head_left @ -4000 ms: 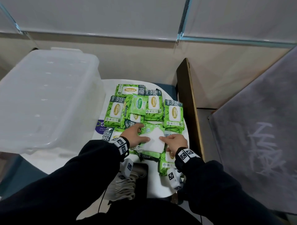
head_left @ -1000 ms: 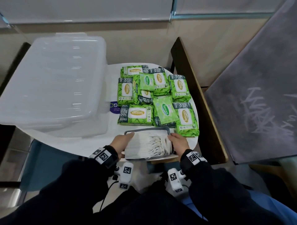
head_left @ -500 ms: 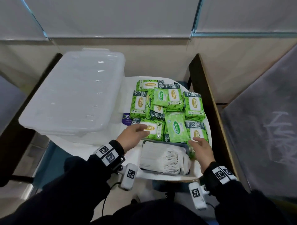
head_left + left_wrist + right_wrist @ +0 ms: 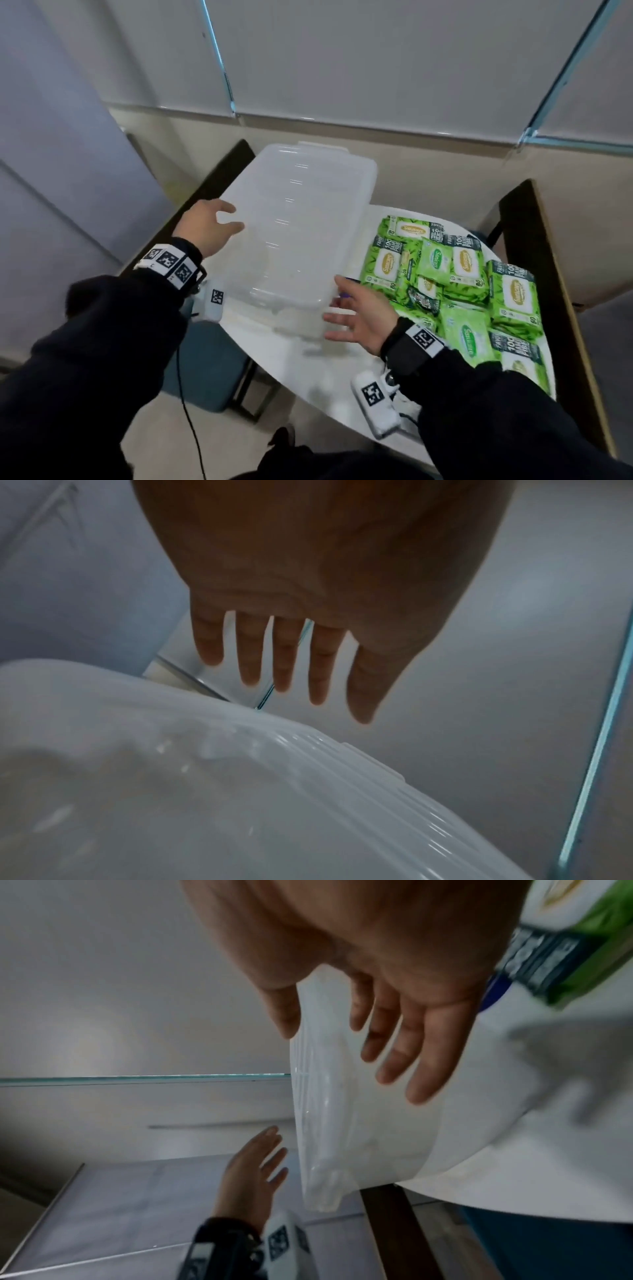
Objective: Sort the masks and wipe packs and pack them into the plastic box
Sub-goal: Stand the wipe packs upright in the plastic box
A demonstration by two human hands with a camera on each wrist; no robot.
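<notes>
We see the white surface (image 4: pixel 329 373), rounded at its near edge, carrying everything. On its left part sits the translucent plastic box (image 4: pixel 298 222), lid on, with a white latch tab at its far end; its left side overhangs the surface edge. To the right of the box lie the green wipe packs (image 4: pixel 455 284), crowded together and partly overlapping, most with their labelled faces up. The packs are outside the box, and the nearest ones are just beside its right wall. We cannot find the masks in any view.

Our left hand (image 4: pixel 209 229) is at the box's left edge, fingers spread and straight, holding nothing. In the left wrist view the left hand (image 4: pixel 308 588) hangs over the box's ribbed lid (image 4: pixel 308 791) with a gap under the fingertips, so we cannot tell whether it touches. In the right wrist view this same hand (image 4: pixel 250 1172) appears beyond the box's near end wall (image 4: pixel 342 1123), palm toward it.

Our right hand (image 4: pixel 363 315) is at the near right corner of the box, fingers apart and extended toward the wall, palm turned to the box, gripping nothing. In the right wrist view the thumb lies on one side of the box's rim and the fingers (image 4: pixel 421 1047) against its wall, loosely straight; contact looks likely but motion blur keeps us from being sure. A wipe pack (image 4: pixel 582 947) shows at that view's upper right.

Both wrists wear bands with black-and-white marker squares over dark sleeves (image 4: pixel 113 342).
</notes>
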